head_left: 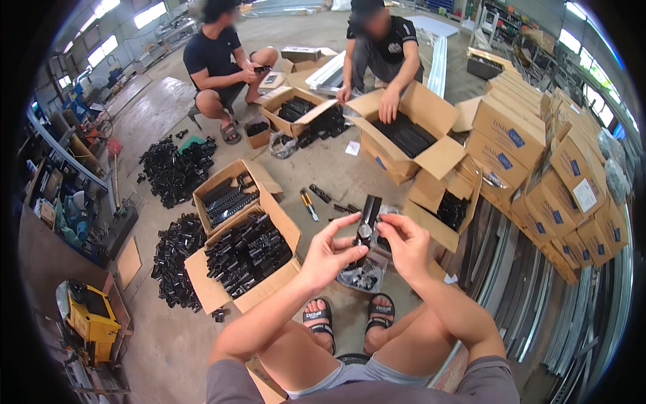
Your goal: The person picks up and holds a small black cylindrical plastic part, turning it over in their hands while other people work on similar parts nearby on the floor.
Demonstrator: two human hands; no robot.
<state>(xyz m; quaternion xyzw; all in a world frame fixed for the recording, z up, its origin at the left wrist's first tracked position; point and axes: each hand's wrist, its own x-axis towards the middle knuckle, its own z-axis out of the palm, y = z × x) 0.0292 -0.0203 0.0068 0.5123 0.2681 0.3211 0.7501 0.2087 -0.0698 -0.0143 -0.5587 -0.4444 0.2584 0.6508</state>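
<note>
My left hand (331,252) pinches a slim black part (371,207) between thumb and fingers, holding it tilted upright in front of me. A round silvery piece shows at the middle of this part. My right hand (406,244) is closed at its right side, fingertips pressed together around something small and partly hidden. Under both hands stands a clear plastic tub (369,279) of small metal pieces. To the left, an open carton (282,229) is full of similar black parts, and behind it sits another carton (205,210) with longer ribbed black pieces.
An orange-handled cutter (309,204) lies on the floor. Loose black parts form heaps (176,172) at left. Two people crouch ahead, one reaching into an open carton (437,114). Stacked cartons (508,135) and long metal profiles (501,259) fill the right; a yellow machine (91,320) stands lower left.
</note>
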